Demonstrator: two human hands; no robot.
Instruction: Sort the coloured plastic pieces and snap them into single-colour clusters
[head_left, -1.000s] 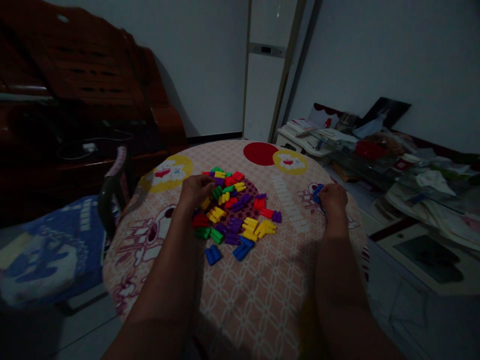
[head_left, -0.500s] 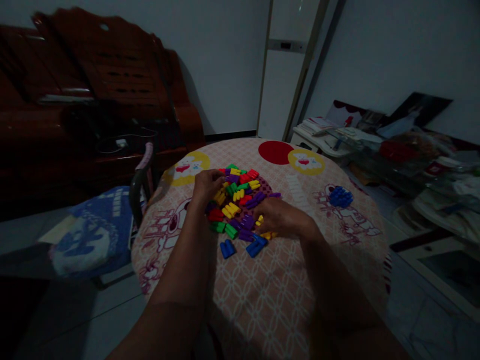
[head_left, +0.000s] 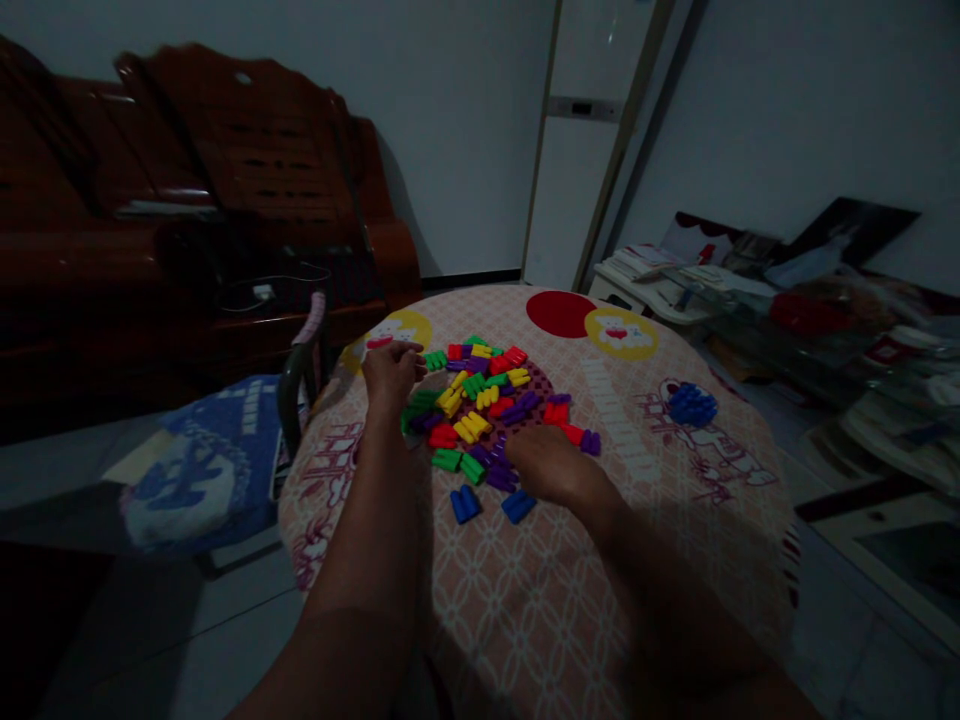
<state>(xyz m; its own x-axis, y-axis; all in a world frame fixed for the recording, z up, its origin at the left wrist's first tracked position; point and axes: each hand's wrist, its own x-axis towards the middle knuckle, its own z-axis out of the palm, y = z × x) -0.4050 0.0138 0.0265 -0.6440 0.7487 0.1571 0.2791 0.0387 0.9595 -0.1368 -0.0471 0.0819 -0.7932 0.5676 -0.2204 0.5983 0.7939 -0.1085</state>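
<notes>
A heap of small plastic blocks in red, yellow, green, purple and blue lies on a round table with a patterned cloth. My left hand rests at the heap's left edge, fingers curled, beside a green block. My right hand lies palm down on the heap's near right side, fingers closed over some blocks that I cannot make out. Two blue blocks lie just in front of it. A separate pile of blue blocks sits at the right of the table.
A chair with a blue cushion stands left of the table. Dark wooden furniture fills the back left. A white door stands behind. Cluttered papers and low shelves lie at the right.
My right hand left the blue pile at the right and came to the heap, then drew nearer to me. My left hand shifted to the heap's left edge. The camera turned.
</notes>
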